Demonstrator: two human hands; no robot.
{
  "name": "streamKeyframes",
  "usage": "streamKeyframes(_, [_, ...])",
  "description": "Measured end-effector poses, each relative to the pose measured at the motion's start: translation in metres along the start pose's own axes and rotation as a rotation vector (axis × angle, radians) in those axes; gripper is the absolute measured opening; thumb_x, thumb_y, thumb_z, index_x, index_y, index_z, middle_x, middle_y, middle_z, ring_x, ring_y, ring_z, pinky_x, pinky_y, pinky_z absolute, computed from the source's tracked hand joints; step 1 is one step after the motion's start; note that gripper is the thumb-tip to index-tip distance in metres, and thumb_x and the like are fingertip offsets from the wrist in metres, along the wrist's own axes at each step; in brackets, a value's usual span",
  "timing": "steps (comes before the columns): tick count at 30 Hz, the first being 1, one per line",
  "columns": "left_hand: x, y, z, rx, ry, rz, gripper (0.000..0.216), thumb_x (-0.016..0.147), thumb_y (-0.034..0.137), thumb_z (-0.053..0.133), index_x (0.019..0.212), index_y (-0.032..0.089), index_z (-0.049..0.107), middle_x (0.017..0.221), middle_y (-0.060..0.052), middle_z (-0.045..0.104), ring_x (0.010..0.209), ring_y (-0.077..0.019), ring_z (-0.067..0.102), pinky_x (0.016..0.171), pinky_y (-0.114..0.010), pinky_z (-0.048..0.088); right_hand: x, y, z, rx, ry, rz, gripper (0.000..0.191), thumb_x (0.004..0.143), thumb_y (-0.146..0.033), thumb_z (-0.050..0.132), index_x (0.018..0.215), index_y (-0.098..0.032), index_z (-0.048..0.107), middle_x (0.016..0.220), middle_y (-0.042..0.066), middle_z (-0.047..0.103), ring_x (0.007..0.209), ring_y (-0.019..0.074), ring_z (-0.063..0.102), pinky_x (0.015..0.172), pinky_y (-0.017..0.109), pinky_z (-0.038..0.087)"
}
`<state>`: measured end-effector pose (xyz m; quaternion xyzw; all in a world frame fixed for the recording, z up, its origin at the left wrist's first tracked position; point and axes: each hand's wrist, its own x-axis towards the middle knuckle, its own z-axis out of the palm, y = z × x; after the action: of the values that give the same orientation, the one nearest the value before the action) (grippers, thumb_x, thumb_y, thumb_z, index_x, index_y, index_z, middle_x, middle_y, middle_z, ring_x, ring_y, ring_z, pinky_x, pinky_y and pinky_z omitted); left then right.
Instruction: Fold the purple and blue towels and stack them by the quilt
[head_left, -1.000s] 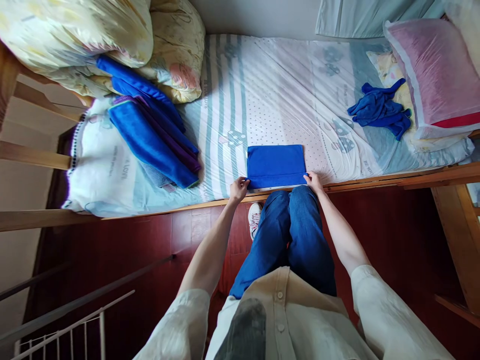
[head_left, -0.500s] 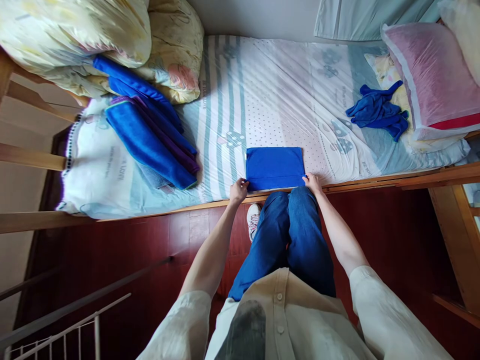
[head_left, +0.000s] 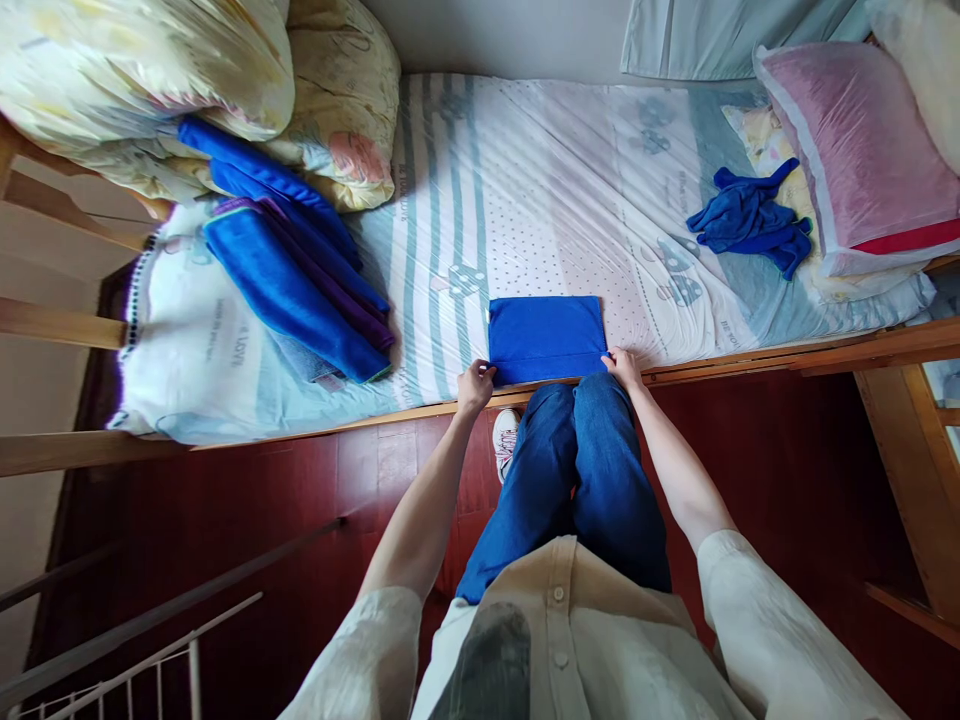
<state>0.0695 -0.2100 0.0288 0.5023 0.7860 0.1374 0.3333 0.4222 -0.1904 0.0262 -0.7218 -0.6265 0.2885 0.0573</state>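
A blue towel (head_left: 546, 335) lies flat as a neat rectangle near the front edge of the bed, with a crease running along its near side. My left hand (head_left: 475, 385) pinches its near left corner. At the near right corner, my right hand (head_left: 622, 367) grips the cloth between thumb and fingers. Further left on the mattress rests a pile of blue and purple towels (head_left: 300, 285). A crumpled blue cloth (head_left: 754, 220) sits to the right, beside the pillows.
The bed (head_left: 547, 210) has a striped and dotted sheet and a wooden front rail (head_left: 720, 367). A bunched yellow quilt (head_left: 341, 110) fills the back left. On the right stands a pink pillow (head_left: 862, 150). A white metal rack (head_left: 193, 670) is at the lower left.
The view has shifted slightly. Both hands stay at the towel's near corners, and the towel keeps its folded shape.
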Motion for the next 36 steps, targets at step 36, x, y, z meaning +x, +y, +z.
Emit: streamKeyframes(36, [0.011,-0.005,-0.014,0.048,-0.132,0.305,0.06,0.072,0.011,0.055,0.129,0.018,0.074,0.13,-0.011,0.074,0.127,-0.03,0.066,0.116,-0.042,0.049,-0.002,0.009,-0.01,0.445,-0.013,-0.193,0.041,0.079,-0.016,0.058,0.115,-0.014,0.077,0.124,0.011,0.078,0.118,0.0249,0.071,0.11,0.039,0.053])
